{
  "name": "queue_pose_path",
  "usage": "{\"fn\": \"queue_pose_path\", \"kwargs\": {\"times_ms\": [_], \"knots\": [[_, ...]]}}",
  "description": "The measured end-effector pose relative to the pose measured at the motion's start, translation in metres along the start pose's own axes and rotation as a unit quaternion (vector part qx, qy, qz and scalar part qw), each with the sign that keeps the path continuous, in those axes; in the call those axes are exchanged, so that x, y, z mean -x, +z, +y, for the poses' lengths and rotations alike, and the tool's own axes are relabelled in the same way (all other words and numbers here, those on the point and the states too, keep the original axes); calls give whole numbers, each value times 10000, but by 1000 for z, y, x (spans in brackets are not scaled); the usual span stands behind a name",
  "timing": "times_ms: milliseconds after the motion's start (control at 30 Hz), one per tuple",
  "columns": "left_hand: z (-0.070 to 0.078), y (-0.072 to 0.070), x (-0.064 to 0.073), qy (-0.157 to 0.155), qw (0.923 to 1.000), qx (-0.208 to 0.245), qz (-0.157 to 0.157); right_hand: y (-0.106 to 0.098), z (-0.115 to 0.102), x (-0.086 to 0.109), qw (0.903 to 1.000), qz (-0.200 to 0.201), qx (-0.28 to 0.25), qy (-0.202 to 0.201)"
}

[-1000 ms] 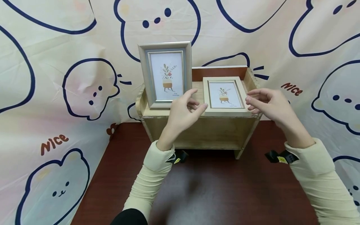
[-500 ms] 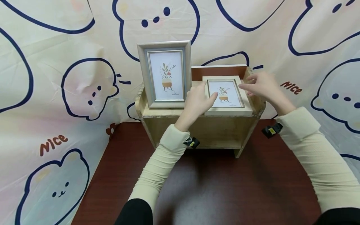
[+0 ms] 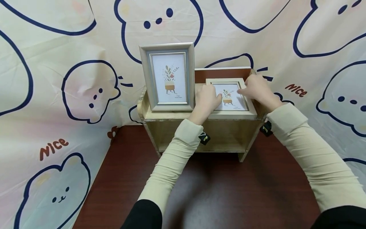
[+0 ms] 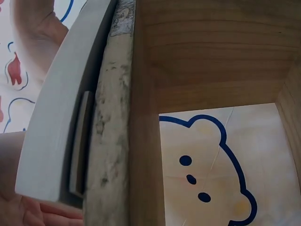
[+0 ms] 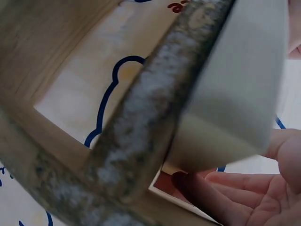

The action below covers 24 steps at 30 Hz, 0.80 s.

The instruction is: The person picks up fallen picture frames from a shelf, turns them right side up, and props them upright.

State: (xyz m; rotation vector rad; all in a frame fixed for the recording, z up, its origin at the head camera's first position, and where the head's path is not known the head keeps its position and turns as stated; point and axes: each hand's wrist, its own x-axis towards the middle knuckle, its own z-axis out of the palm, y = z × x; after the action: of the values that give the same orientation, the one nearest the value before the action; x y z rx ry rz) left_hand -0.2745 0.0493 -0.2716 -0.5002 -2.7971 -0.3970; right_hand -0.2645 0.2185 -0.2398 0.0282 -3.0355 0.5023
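Bear-printed cloth (image 3: 111,44) is hanging behind as, remotely, I'm watching the left hand (image 3: 206,101) and right hand (image 3: 259,91) pinching opposite sides of the cream frame (image 3: 229,101).

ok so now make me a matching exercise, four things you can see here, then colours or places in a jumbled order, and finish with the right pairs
Things
1. Larger picture frame
2. Smaller picture frame
3. Tabletop
4. Right hand

Colours or places
A. Dark reddish brown
B. At the smaller picture frame's right side
C. Silvery grey border
D. Cream border

Pairs: 1-C, 2-D, 3-A, 4-B
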Motion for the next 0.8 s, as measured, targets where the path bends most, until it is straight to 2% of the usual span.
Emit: {"fn": "queue_pose_path", "kwargs": {"times_ms": [167,467,633,800], "knots": [[2,3,-2,-150,9996,-151,-202,6,-3,-1,9992,-109,371,33],[5,7,-2,-425,9977,-310,-420,12,-2,-2,9982,166,569,-118],[6,10,-1,-402,9981,-355,-304,15,-2,0,9988,345,340,-68],[5,12,0,-386,9990,-205,-100,17,-1,1,9986,479,223,-51]]}}
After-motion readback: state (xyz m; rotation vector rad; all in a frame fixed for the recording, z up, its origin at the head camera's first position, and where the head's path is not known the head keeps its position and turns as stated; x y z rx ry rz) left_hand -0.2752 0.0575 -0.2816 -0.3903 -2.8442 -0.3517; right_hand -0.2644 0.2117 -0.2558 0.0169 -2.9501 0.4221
